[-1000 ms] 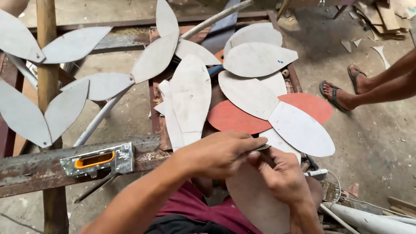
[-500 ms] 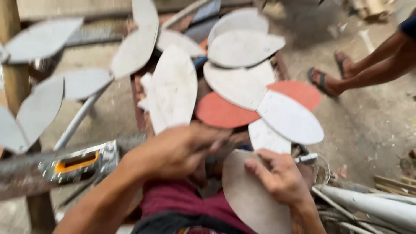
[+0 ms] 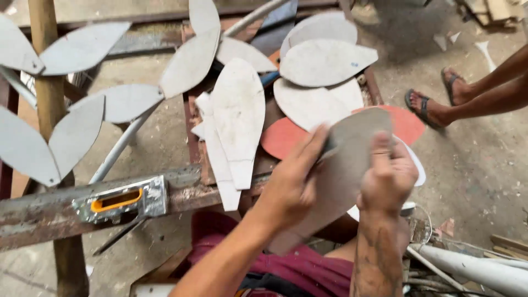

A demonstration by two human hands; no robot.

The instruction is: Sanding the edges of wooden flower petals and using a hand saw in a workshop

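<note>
Dusty concrete floor (image 3: 484, 165), scraps scattered; a bystander's sandalled feet (image 3: 434, 104) at the right edge. Rusty steel frame serves as worktop (image 3: 44, 212), with a metal spirit level with an orange slot (image 3: 118, 201) lying on it. Flat grey leaf-shaped cutouts (image 3: 324, 60) heaped over red oval ones (image 3: 286, 137). Left hand (image 3: 294, 179) and right hand (image 3: 388, 176) both close their grip on one grey leaf-shaped sheet (image 3: 352, 148), held tilted above the pile, over the person's lap. Matte, smooth surfaces.

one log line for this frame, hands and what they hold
left hand: grips leaf-shaped metal sheet | right hand: grips same sheet's right edge | sheet: lifted, tilted over rusty frame | nearby: cut leaf shapes, stapler
</note>
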